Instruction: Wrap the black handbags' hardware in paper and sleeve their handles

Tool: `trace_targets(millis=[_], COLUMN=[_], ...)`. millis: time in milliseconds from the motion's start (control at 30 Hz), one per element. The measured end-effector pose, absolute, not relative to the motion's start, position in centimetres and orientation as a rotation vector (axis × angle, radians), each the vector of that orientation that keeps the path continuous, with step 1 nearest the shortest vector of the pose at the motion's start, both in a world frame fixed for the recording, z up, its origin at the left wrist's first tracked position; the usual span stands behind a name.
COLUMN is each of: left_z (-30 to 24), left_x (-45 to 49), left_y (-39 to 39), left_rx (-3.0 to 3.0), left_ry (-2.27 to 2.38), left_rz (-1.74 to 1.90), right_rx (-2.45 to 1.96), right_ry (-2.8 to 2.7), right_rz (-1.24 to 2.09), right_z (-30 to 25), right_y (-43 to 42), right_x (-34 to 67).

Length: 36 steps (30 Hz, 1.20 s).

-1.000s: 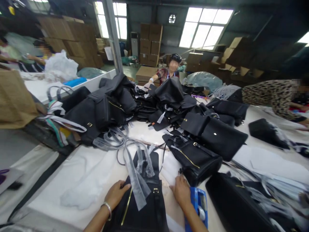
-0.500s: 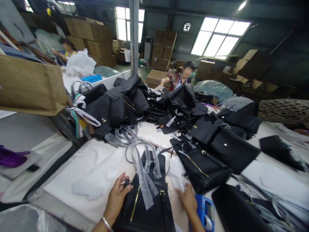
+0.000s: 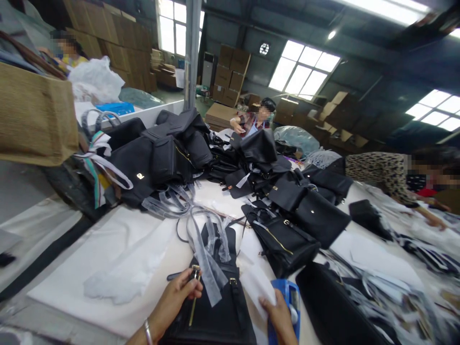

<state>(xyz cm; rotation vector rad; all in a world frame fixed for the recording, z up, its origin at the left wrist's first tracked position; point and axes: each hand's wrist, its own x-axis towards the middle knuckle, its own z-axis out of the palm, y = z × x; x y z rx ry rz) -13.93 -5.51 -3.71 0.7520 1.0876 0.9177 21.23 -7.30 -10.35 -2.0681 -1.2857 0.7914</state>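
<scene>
A black backpack (image 3: 212, 321) with a gold zip lies flat in front of me. My left hand (image 3: 181, 291) is closed on a buckle strap (image 3: 195, 272) at its left side, holding the gold buckle upward. Straps wrapped in clear plastic (image 3: 212, 282) trail over the bag's middle. A second buckle (image 3: 233, 281) sits on the right side. To the right of the bag, my right hand (image 3: 278, 311) pinches the edge of a thin white sheet (image 3: 253, 282). Just beside that hand is a blue device (image 3: 295, 299), partly covered by it.
Black bags (image 3: 172, 153) are piled at the back, and more (image 3: 280, 235) lie at the right. A brown woven bag (image 3: 34, 115) stands at the left. One co-worker (image 3: 251, 122) is across the table; others are at far left and right.
My left hand has closed on the buckle strap and raised it. My right hand has taken the white sheet's edge and lifted it. The view has swung right, showing another person there.
</scene>
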Motion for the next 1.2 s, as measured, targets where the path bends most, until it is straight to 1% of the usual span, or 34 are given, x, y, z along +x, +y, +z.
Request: trace_targets(millis=[133,233,300,367,433,567,733,833,933,1000,1067,1200], left_z=[-2.8,-1.9,-1.6,-1.4,-1.2,-0.2,-0.2,-1.0,-1.5,-1.5,-1.4,-1.5], left_x=[-14.5,-15.0,-15.5,-15.9,-16.3,-17.2,-18.3,-18.9,-19.4,-19.5,-19.2,-18.3], left_y=[-5.7,-5.5,-5.4,-5.4,-5.8,-6.6,-5.9,-5.0,-4.8,-4.9,-5.0,-5.0], left_rx=[0.906,1.007,1.059,1.111,1.168,1.287,1.272,1.142,1.021,0.92,0.815,0.656], left_ry=[1.014,0.98,1.014,1.072,1.136,1.239,1.073,0.997,1.019,1.011,0.984,0.867], left_rz=[0.895,0.933,0.951,0.953,0.974,1.067,0.945,0.925,0.992,1.019,1.025,1.049], right_rx=[-2.069,-1.997,-1.911,-1.786,-1.66,-1.447,-1.208,-1.183,-1.112,-1.085,-1.09,-1.025], right_ry=[-1.522,-1.645,-1.757,-1.94,-2.154,-2.495,-2.636,-2.449,-2.01,-1.769,-1.71,-1.913], right_rz=[0.606,0.54,0.589,0.719,0.818,0.902,1.112,1.332,1.735,1.886,1.838,1.622], right_z=[-4.6,0.3,2.6,3.7,3.8,3.1,3.3,3.6,3.4,3.0,2.3,1.5], right_y=[-7.2,-5.5,-4.3,-3.5,-3.0,-2.3,-0.8,-0.2,-0.3,-0.3,-0.2,0.3], right_x=[20.0,16.4,13.1,9.6,6.7,2.9,0.8,0.6,1.6,2.4,2.6,1.0])
